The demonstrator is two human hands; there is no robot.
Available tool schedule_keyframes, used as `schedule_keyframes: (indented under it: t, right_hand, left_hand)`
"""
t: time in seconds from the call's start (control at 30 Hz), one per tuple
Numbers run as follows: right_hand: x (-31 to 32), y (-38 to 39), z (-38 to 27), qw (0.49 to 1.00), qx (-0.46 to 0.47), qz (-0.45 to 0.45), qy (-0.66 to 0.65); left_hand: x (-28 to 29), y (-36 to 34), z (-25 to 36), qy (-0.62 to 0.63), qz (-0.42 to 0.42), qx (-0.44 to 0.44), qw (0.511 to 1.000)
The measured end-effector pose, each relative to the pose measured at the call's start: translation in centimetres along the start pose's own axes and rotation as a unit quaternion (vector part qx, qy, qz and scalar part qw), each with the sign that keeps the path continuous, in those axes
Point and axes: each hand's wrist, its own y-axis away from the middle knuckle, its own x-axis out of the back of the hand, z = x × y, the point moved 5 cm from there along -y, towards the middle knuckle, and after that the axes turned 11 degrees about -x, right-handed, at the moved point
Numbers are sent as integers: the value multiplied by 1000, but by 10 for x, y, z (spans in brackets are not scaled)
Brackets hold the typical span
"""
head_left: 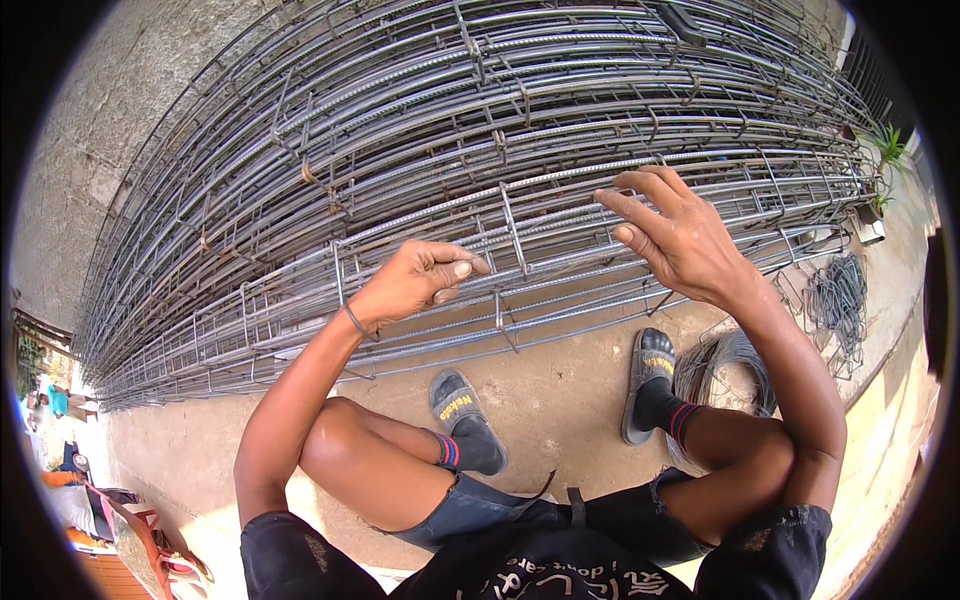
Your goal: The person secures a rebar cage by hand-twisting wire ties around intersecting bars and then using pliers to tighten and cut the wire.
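Long steel rebar cages [508, 228] lie stacked in front of me, their bars joined by square stirrups. My left hand [412, 284] is over the near cage, thumb pressed to the curled fingers in a pinch; anything between them is too small to make out. A dark loop circles that wrist. Farther right, my right hand [682, 238] is open above the bars, its fingers apart and nothing visible in them. Whether its fingertips touch the bars I cannot tell.
A coil of thin wire [722, 352] lies beside my right foot. Right of it sits a heap of bent wire pieces [838, 300]. A dark tool-like object [682, 24] rests atop the far bars. Green plants [888, 146] grow at the far right. Red chairs [150, 545] stand lower left.
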Motion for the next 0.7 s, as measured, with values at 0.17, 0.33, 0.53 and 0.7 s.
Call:
schedule_keyframes:
  t: [0.17, 0.33, 0.53, 0.7]
  right_hand:
    - [-7, -20, -47, 993, 101, -57, -37]
    - [-22, -32, -55, 960, -20, -182, -213]
    - [-27, -27, -56, 993, 114, -28, 2]
    - [-43, -25, -30, 988, 112, -103, 21]
  left_hand:
    - [-27, -19, 34, -85, -43, -84, 992]
    - [-18, -27, 59, -75, 40, -159, 984]
    - [-8, -21, 44, -48, 43, -60, 996]
    - [-13, -11, 45, -327, -52, -192, 924]
